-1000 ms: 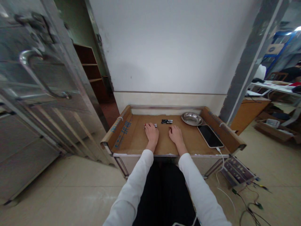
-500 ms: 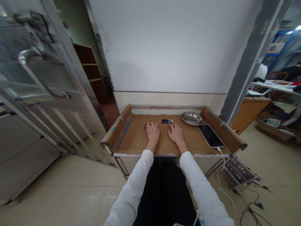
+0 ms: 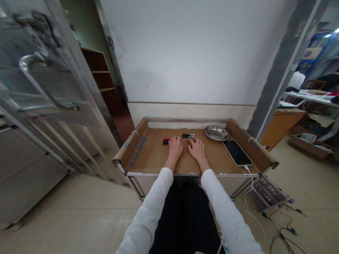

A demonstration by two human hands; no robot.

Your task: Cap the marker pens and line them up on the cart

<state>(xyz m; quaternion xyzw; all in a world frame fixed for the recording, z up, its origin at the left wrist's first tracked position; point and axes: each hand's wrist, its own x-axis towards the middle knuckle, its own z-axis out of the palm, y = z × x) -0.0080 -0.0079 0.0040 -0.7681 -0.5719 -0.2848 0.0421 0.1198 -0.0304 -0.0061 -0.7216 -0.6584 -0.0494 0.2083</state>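
Observation:
My left hand (image 3: 175,150) rests palm down on the brown board, its fingers stretched forward and slightly apart. Just left of its fingertips lie small, slim red and black pieces (image 3: 165,141); their right ends are hidden by the fingers, and I cannot make out their exact kind. My right hand (image 3: 197,149) lies palm down beside it, fingers spread, with the index finger and thumb side turned toward the left hand. Beyond the right fingertips is a small group of black and silver slim pieces (image 3: 188,135), apart from the fingers.
A round metal dish (image 3: 216,133) stands at the back right of the cardboard-lined tray table (image 3: 150,162). In front of it lies a phone (image 3: 237,152) with a white cable (image 3: 251,181). Raised sides bound the table. An electrical box (image 3: 270,192) and loose wires are on the floor.
My left hand has shifted right, so more of the red and black pieces shows. My right hand has moved slightly left. The dish, phone and black-and-silver pieces look unmoved.

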